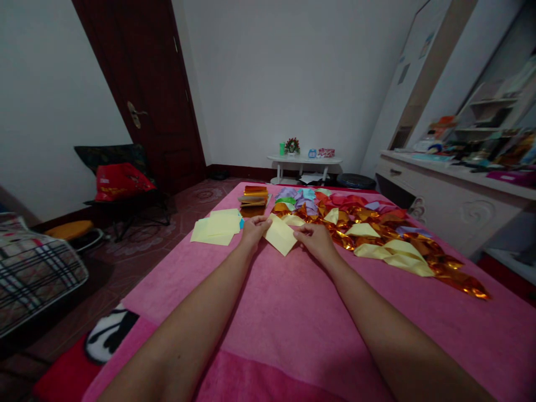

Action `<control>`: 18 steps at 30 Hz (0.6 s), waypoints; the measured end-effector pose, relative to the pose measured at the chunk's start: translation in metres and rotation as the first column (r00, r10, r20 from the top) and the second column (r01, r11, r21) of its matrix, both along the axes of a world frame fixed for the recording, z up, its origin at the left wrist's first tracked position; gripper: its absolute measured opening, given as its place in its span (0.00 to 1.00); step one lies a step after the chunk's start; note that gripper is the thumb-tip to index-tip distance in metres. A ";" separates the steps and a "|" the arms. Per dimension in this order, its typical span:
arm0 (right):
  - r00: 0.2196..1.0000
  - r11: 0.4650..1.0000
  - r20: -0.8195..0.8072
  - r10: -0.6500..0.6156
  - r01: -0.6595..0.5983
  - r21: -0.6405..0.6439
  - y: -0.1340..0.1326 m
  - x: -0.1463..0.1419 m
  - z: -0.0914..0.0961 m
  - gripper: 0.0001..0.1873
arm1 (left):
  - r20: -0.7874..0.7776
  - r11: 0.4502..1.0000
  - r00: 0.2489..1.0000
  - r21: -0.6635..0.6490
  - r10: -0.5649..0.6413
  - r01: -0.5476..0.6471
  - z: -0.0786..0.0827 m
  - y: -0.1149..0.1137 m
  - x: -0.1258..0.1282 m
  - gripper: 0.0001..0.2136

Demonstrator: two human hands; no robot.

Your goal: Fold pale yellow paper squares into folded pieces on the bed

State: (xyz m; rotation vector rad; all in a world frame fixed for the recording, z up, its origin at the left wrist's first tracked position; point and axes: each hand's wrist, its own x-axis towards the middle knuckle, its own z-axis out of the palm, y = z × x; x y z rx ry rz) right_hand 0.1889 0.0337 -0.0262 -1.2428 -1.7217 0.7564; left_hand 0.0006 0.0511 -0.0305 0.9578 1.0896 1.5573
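Head camera: my left hand (252,232) and right hand (317,241) pinch yellow paper (280,237). Right of it, folded papers (406,259) seem done; left, flat sheets (218,226) don't.

Left hand (253,230): bare, slim fingers and thumb, uncovered through to the wrist.
Left forearm (205,307): bare, smooth in outline, narrow at the wrist and broadening evenly toward the lower edge of view.
Marking: one small round spot (179,356) on the left forearm, in its broader part.
Right hand (317,241): bare, slim fingers, uncovered at the wrist.
Right forearm (377,304): bare, long, tapering toward the wrist.
Fingernails: too small to assess.
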 end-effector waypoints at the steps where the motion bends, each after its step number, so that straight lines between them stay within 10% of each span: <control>1: 1.000 1.000 -0.002 0.009 -0.009 0.000 0.000 -0.001 0.001 0.13 | -0.001 1.000 1.000 0.002 -0.005 0.005 0.000 0.000 0.000 0.18; 18: 0.992 0.999 -0.111 -0.054 0.053 -0.013 -0.001 -0.003 0.001 0.08 | -0.057 0.997 0.998 0.069 -0.040 0.044 -0.013 0.007 0.001 0.19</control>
